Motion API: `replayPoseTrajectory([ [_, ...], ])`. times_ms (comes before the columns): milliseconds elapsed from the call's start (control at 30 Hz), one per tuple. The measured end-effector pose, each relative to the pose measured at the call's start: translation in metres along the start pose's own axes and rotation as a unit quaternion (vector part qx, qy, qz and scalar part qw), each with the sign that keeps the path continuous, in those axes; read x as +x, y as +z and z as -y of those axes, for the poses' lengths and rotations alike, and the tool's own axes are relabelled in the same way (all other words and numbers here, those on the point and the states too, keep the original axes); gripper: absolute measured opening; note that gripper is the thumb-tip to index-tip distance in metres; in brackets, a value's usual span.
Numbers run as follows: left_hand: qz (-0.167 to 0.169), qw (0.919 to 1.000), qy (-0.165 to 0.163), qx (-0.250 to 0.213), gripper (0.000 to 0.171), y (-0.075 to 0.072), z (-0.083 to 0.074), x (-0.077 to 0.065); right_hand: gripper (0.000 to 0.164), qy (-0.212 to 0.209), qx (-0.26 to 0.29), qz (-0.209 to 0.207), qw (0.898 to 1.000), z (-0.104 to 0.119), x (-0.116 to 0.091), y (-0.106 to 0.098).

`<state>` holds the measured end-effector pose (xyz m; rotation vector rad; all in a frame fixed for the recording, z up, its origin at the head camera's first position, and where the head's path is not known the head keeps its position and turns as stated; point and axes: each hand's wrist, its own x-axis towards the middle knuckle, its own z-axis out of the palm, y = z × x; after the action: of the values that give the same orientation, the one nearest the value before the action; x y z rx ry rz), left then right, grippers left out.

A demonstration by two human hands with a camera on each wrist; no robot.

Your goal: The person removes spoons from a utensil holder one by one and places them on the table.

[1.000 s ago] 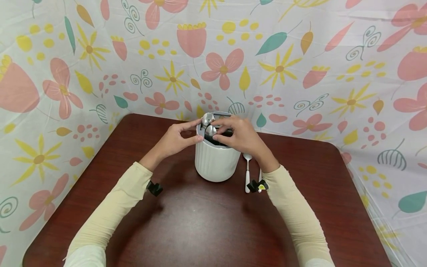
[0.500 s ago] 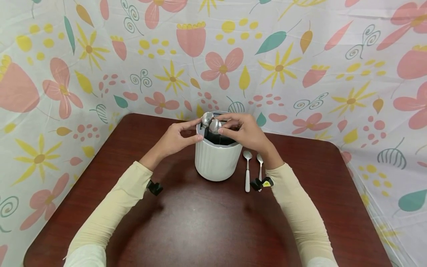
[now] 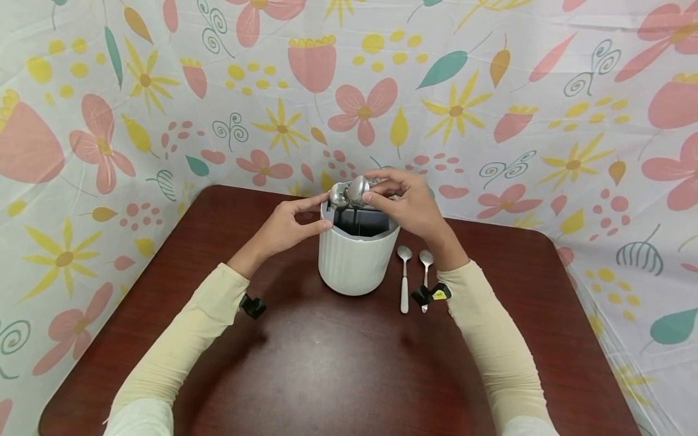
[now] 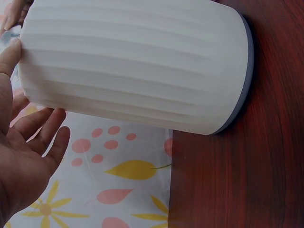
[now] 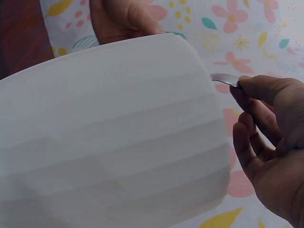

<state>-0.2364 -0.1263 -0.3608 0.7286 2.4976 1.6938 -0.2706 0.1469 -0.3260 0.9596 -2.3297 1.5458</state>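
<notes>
A white ribbed utensil holder (image 3: 354, 263) with a dark divided inside stands upright on the table. My left hand (image 3: 283, 227) touches its left rim with extended thumb and fingers, seen along the ribbed wall in the left wrist view. With thumb and fingertips my right hand (image 3: 409, 203) pinches a metal spoon (image 3: 358, 191) by its bowl, above the holder's opening; its dark stem runs down inside and its lower end is hidden. Just left of it, a second spoon (image 3: 338, 195) stands bowl-up in the holder. In the right wrist view, the pinched spoon (image 5: 225, 79) shows past the rim.
On the dark red wooden table (image 3: 305, 375), right of the holder, lie a spoon with a white handle (image 3: 405, 278) and another spoon (image 3: 426, 260), partly covered by the right wrist's black camera mount (image 3: 428, 295). A flower-patterned cloth (image 3: 218, 91) hangs behind the table.
My right hand has risen with the pinched spoon and moved slightly right, uncovering more of the holder's inside and the spoons on the table. My left hand stays at the rim.
</notes>
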Motion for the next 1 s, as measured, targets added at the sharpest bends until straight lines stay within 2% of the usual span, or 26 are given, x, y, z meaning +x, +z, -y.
replayPoseTrajectory([
  [267, -0.002, 1.0000, 0.006, -0.005, 0.060, 0.000, 0.001, 0.000, 0.033, -0.083, 0.011, -0.074, 0.994, 0.012, 0.004, -0.008],
  [467, -0.001, 1.0000, 0.002, -0.004, 0.060, 0.000, 0.000, -0.001, 0.034, -0.127, 0.035, -0.106, 0.986, 0.022, 0.006, -0.015],
  [633, -0.003, 1.0000, 0.000, -0.006, 0.060, 0.000, 0.000, 0.000, 0.033, -0.159, 0.032, -0.116, 0.980, 0.033, 0.007, -0.023],
  [833, -0.002, 0.9999, 0.001, -0.010, 0.060, 0.000, 0.000, 0.000, 0.031, -0.179, 0.018, -0.118, 0.977, 0.050, 0.009, -0.036],
  [1000, -0.003, 0.9999, -0.003, -0.009, 0.060, 0.000, 0.000, 0.000, 0.031, -0.164, 0.018, -0.130, 0.978, 0.061, 0.008, -0.050],
])
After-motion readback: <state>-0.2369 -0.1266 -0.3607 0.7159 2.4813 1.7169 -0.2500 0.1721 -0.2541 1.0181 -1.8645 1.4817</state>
